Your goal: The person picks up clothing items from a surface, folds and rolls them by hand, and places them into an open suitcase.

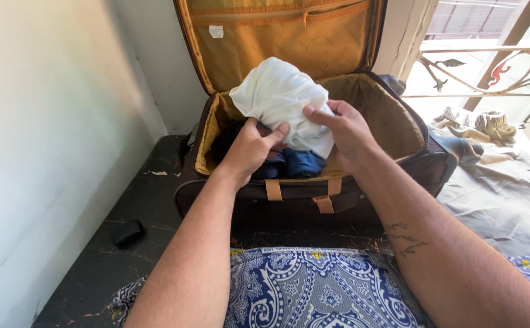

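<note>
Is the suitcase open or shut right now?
Open. The suitcase has its lid upright, mustard lining exposed; both hands, left hand and right hand, hold a white cloth over it.

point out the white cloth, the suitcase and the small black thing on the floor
white cloth [280,97], head view, upper bulge
suitcase [392,112], head view, tan inner wall
small black thing [129,232], head view, its middle

Open suitcase sits on the floor, lid leaning back against the wall behind; patterned cloth lies in front of it. Both hands, left hand and right hand, hold a bundled cloth over the folded clothes inside. Small object on the floor to the left, a sheet to the right.
</note>
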